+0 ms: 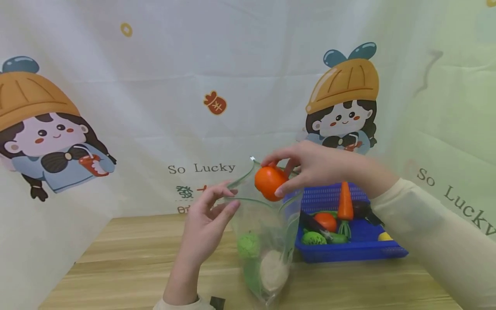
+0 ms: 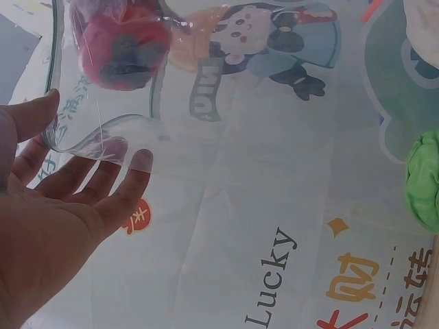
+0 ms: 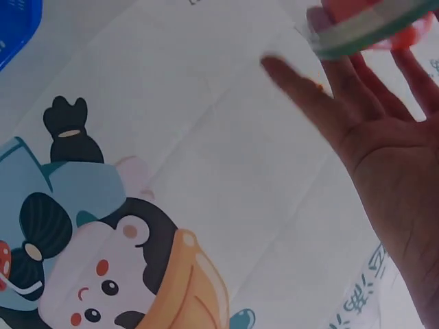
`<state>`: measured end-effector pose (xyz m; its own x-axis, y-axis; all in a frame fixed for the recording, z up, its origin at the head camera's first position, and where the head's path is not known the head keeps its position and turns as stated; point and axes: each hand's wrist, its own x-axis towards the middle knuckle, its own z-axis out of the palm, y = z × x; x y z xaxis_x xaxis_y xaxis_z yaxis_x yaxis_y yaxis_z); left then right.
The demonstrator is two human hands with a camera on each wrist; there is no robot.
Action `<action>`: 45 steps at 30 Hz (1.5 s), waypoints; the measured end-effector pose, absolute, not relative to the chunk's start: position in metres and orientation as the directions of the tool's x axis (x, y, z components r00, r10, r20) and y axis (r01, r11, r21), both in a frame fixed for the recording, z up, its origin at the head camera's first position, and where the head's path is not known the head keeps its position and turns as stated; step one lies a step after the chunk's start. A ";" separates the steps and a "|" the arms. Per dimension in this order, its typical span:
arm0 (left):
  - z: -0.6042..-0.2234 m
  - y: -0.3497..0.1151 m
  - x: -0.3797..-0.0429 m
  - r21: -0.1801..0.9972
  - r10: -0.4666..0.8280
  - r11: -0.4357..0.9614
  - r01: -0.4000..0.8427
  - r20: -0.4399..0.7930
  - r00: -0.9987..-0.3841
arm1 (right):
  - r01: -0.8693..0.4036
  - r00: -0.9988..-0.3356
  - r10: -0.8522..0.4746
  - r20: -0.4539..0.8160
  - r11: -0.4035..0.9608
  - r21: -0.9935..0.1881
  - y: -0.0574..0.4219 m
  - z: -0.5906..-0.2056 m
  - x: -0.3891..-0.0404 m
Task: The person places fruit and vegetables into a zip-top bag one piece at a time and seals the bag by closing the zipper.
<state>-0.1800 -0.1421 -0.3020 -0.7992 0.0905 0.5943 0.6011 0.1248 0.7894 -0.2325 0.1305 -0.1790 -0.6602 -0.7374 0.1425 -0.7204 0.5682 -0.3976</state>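
A clear zip bag (image 1: 261,217) with a green-lined mouth stands upright in the middle of the head view. Inside it lie a leafy green toy vegetable (image 1: 248,245) and a pale beige toy piece (image 1: 274,271). My left hand (image 1: 205,224) holds the left side of the bag's mouth between thumb and fingers. Over the opening, my right hand (image 1: 306,165) grips a shiny, lobed orange-red toy vegetable (image 1: 270,183), fingers on top and thumb at its lower right. Through the plastic, the left wrist view shows this vegetable (image 2: 123,48). Blur and the bag's rim partly hide the right fingertips in the right wrist view.
Behind the bag on the right sits a blue basket (image 1: 352,253). It holds a carrot (image 1: 345,202), a tomato (image 1: 325,221), a bumpy green vegetable (image 1: 314,237) and other toy vegetables. A printed white cloth (image 1: 248,56) hangs behind the wooden table (image 1: 128,258).
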 end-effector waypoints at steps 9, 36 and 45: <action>-0.301 -0.139 -0.180 0.781 0.103 0.124 0.612 0.603 -0.791 | -0.733 -0.661 -0.750 0.042 0.632 -0.253 0.127 -0.189 -0.236; -0.299 -0.141 -0.179 0.796 0.094 0.187 0.576 0.569 -0.817 | -0.831 -0.523 -0.438 0.731 0.453 -0.323 0.164 -0.260 -0.183; -0.299 -0.141 -0.177 0.784 0.078 0.202 0.588 0.585 -0.807 | -0.888 -0.419 -0.335 0.844 0.344 -0.305 0.176 -0.279 -0.153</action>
<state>-0.1774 -0.1414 -0.2986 -0.8072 0.0783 0.5851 0.5876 0.2021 0.7835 -0.1533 0.1764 -0.2788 -0.4195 -0.3350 0.8437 -0.8881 0.3437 -0.3051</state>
